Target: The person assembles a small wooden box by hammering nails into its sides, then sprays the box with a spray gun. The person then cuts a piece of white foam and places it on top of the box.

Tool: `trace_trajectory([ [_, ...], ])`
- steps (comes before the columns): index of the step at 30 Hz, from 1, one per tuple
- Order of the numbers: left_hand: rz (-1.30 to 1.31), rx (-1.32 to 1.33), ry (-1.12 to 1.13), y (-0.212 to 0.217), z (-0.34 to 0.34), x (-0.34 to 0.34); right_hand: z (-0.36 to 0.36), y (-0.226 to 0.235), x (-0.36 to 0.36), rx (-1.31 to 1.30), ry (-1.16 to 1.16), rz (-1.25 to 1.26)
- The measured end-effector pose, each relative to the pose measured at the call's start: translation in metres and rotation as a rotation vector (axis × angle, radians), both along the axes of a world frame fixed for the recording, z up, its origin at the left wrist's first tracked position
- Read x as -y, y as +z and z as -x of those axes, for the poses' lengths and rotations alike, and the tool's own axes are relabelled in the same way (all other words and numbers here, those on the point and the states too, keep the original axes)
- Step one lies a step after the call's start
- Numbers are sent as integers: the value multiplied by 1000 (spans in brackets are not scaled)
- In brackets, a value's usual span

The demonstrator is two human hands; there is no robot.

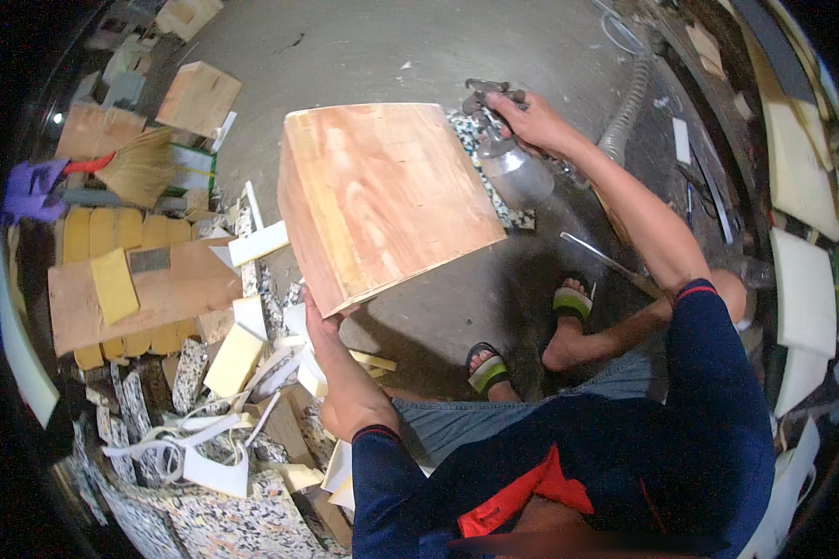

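Observation:
A plywood box [382, 196] with reddish wood grain is raised in front of me, tilted, one broad face turned up. My left hand [321, 324] grips its near left corner from below; most of those fingers are hidden behind the wood. To the right of the box, my right hand [534, 123] is closed round a dark metal spray gun [487, 96]. A cloudy, see-through cup [520, 175] hangs beneath the gun. The gun's front end is close to the box's far right side, apart from it.
Speckled foam scraps [224, 503] and white and yellow offcuts pile up at my left. Beyond them are a straw broom [140, 168], a plywood board [163, 284] and another wooden box [199, 98]. A ribbed hose [627, 107] lies on the grey floor at right, near pale foam sheets [802, 289].

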State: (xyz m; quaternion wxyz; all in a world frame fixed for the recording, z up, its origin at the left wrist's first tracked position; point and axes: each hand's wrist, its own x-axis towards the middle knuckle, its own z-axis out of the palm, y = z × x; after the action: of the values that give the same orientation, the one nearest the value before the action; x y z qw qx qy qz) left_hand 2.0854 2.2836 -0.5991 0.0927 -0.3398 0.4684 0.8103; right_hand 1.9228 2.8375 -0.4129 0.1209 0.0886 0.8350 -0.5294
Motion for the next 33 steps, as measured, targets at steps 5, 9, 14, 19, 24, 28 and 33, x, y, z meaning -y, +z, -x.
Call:
trace_trajectory([
  [5,-37,-23,12,-3,5,-5,-12,41,24,-163,90,124],
  [9,27,11,25,2,7,-12,-19,77,38,-222,112,69],
  [14,81,30,37,5,9,-18,-22,106,54,-360,177,11],
  [19,-48,-15,149,5,12,-22,-35,124,57,-281,223,4],
  [24,55,-1,63,13,12,-29,-68,126,44,-251,303,-55],
  [28,40,-16,69,23,11,-36,-107,119,23,-287,424,-84],
  [33,84,-11,48,33,10,-43,-163,114,-1,-172,474,-49],
])
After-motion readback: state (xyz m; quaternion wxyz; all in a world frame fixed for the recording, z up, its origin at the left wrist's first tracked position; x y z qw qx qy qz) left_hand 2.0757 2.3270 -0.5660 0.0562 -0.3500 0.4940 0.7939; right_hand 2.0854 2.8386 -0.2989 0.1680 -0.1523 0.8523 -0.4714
